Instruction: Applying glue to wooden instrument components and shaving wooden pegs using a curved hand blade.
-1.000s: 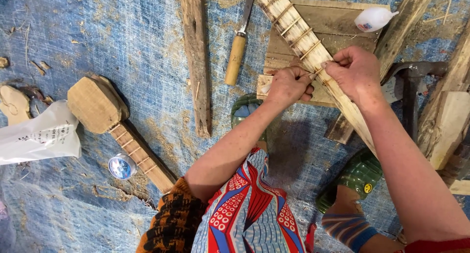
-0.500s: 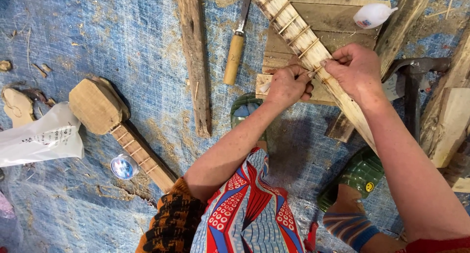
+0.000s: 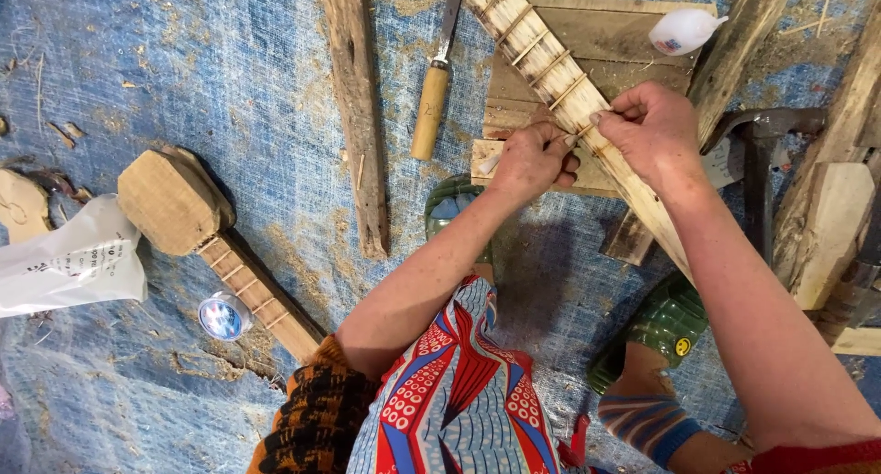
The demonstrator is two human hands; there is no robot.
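Head view: a work floor is seen from above, with both forearms reaching away from the camera.
Ground: a blue woven tarpaulin dusted with sawdust (image 3: 229, 61) is spread under everything.
Held piece: a long pale wooden neck crossed by thin fret strips (image 3: 551, 66) is laid slantwise from far centre toward the near right, resting over a flat square wooden board (image 3: 624, 38).
Second instrument: an unfinished wooden body with a fretted neck (image 3: 174, 203) is lying at the left, well apart from the hands.
Plank: a rough grey wooden slat (image 3: 356, 116) is laid lengthwise left of the hands.
Bag: a white plastic bag (image 3: 69, 263) is placed at the left edge.
Hammer: a dark metal hammer (image 3: 762, 148) is lying right of the held piece.
Right hand: the right hand (image 3: 653, 130) is closed on the neck, its fingertips pinched at a fret strip.
Left hand: the left hand (image 3: 530, 160) is curled beside the neck, its fingers pinched on something thin; what it is cannot be told.
Chisel: a wooden-handled chisel with a steel blade (image 3: 433, 102) is lying far of the left hand.
Bottle: a small white squeeze bottle (image 3: 684, 29) is lying on the board's far right corner.
Tin: a small round blue tin (image 3: 223, 316) is set just beside the second instrument's neck.
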